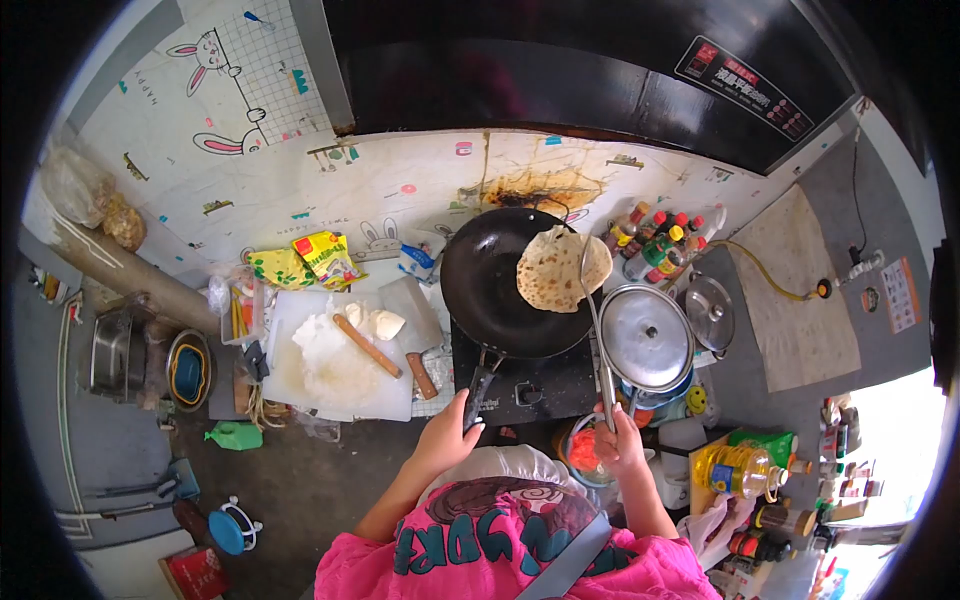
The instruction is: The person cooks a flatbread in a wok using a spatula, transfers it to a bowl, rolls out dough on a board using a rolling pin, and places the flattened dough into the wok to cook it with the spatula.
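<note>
My left hand (450, 437) is closed around the handle of a black wok (487, 290) on the stove. In my right hand (620, 440) is a long-handled metal spatula (604, 365), pointing up toward the wok. A browned, spotted flatbread (550, 272) lies at the wok's right side, partly over its rim. The spatula's far end meets the flatbread's right part; its exact shape is hard to make out. Just right of the spatula is a lidded metal pot (648, 338).
Left of the stove, a white board (330, 385) holds flour, dough (385, 323) and a rolling pin (366, 346). A cleaver (412, 312) lies at its right edge. Sauce bottles (662, 240) stand behind the pot. A range hood (560, 75) hangs above.
</note>
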The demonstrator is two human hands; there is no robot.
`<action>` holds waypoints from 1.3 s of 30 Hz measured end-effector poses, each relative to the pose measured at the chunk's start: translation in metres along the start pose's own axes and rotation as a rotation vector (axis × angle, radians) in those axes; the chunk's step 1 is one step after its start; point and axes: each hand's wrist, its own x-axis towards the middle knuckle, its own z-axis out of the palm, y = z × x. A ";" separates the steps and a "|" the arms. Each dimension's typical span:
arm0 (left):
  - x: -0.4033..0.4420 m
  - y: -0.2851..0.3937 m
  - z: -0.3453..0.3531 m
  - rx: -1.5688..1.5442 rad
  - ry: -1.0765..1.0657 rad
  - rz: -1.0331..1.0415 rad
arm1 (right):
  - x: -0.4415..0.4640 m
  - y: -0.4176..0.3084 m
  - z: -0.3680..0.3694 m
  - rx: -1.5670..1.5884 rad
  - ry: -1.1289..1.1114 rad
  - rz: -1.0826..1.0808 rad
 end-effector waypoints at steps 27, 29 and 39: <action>-0.001 -0.002 0.001 -0.001 0.025 0.048 | 0.089 0.018 0.016 0.402 -0.166 0.340; -0.001 -0.001 0.000 0.015 0.030 0.059 | 0.085 0.011 0.022 0.395 -0.184 0.337; 0.001 0.002 0.000 -0.001 -0.006 -0.007 | 0.011 -0.016 0.010 0.255 -0.248 0.448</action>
